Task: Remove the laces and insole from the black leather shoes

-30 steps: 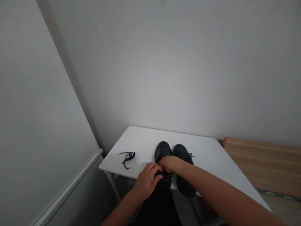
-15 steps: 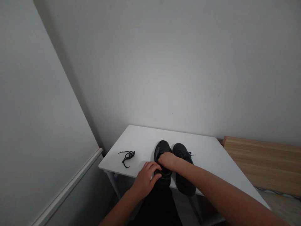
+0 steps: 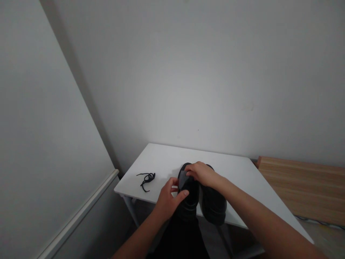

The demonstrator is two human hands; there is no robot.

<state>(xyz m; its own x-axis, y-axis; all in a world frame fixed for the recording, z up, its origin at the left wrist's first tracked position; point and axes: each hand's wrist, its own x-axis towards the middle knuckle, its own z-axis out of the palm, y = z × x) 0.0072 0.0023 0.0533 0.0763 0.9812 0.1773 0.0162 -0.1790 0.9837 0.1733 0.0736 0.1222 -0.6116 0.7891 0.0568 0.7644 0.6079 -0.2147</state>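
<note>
White table, hands [image 3: 168,201] around black shoe [image 3: 190,203]

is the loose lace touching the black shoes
No, the coiled black shoelace lies apart from the pair of black shoes on the white table.

Shoes [image 3: 212,207] paired on table [image 3: 161,162], lace [image 3: 146,181] to left.
</note>
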